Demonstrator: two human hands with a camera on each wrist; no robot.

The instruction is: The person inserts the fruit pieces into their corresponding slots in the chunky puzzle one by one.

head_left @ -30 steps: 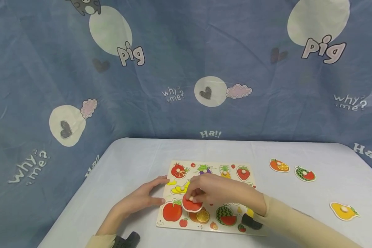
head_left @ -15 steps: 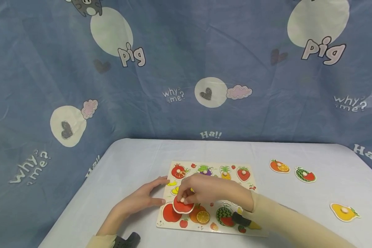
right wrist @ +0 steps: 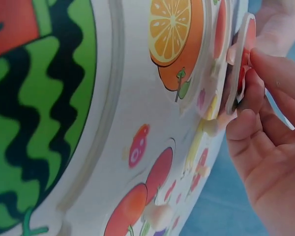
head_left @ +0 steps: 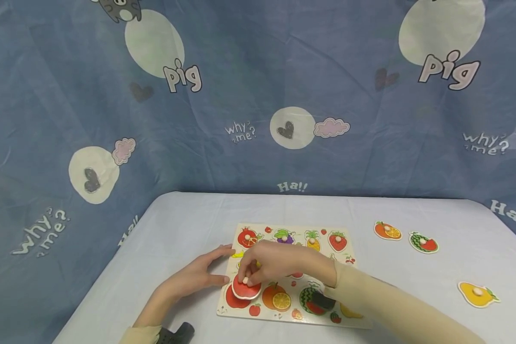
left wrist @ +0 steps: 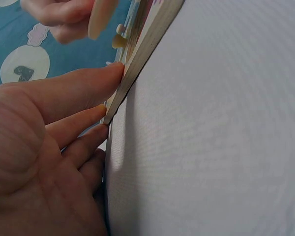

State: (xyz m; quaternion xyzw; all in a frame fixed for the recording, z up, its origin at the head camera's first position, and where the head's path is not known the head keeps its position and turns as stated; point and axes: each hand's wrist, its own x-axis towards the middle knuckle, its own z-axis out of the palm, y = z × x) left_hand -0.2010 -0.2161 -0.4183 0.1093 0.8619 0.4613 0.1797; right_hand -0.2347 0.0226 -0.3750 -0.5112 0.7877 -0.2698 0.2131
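Observation:
My right hand [head_left: 273, 262] pinches the small knob of a round red puzzle piece [head_left: 247, 291] with a white rim. The piece hovers, slightly tilted, over the printed red apple at the near left corner of the fruit puzzle board [head_left: 225, 310]; my fingers hide its top part. In the right wrist view, thumb and fingers meet on this red piece [right wrist: 242, 61], just off the board. My left hand [head_left: 193, 277], fingers extended, rests against the board's left edge. The left wrist view shows its fingertips touching the wooden side of the board [left wrist: 142, 54].
To the right on the white table [head_left: 413, 286] lie three loose knobbed pieces: an orange [head_left: 387, 231], a watermelon [head_left: 423, 242] and a yellow pear-like fruit [head_left: 478, 294]. Several pieces sit in the board's back row, including a strawberry [head_left: 337, 241]. A blue printed cloth [head_left: 223, 157] hangs behind.
My right hand has carried the red piece leftward, from beside the printed orange to over the printed apple. My left hand has stayed at the board's edge.

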